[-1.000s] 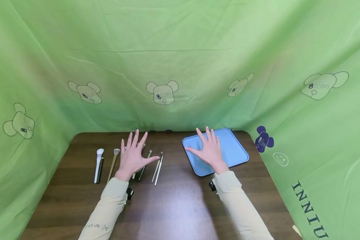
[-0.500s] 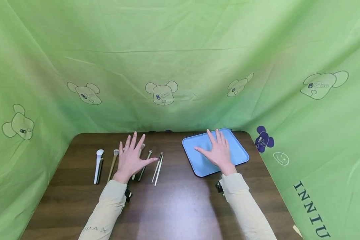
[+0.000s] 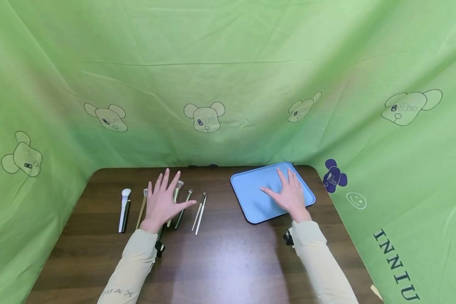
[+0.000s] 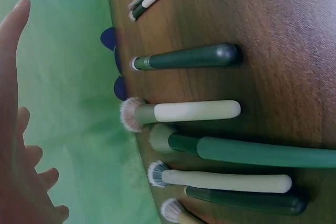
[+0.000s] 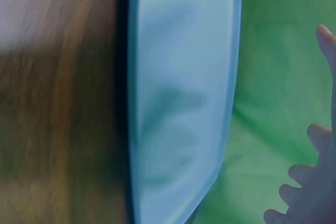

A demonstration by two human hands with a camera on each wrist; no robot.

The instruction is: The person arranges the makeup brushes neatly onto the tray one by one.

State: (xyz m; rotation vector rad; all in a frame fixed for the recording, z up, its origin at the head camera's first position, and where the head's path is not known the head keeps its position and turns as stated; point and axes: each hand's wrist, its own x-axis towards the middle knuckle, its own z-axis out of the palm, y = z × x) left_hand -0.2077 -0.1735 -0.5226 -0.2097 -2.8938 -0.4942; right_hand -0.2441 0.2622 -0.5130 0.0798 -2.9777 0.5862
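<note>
My left hand (image 3: 162, 205) is spread flat above a row of makeup brushes, holding nothing and hiding some of them in the head view. In the left wrist view lie a green-handled brush (image 4: 262, 152), a short dark green brush (image 4: 189, 57) and a cream-handled brush (image 4: 197, 110). Two thin white-handled brushes (image 3: 200, 214) lie right of the thumb. A large white brush (image 3: 124, 211) lies far left beside a slim black one (image 3: 126, 216). My right hand (image 3: 290, 197), fingers spread and holding nothing, hovers over the right part of a blue tray (image 3: 250, 198); its shadow falls on the tray.
The brown wooden table (image 3: 228, 261) bears everything. A green curtain (image 3: 228, 76) with bear-head prints hangs behind it and along both sides, close to the table's back edge. The tray stands near the back right corner.
My right hand has slid rightward across the tray, uncovering its left part. My left hand has drifted slightly left and nearer, showing more of the brushes. Brushes and tray have stayed put.
</note>
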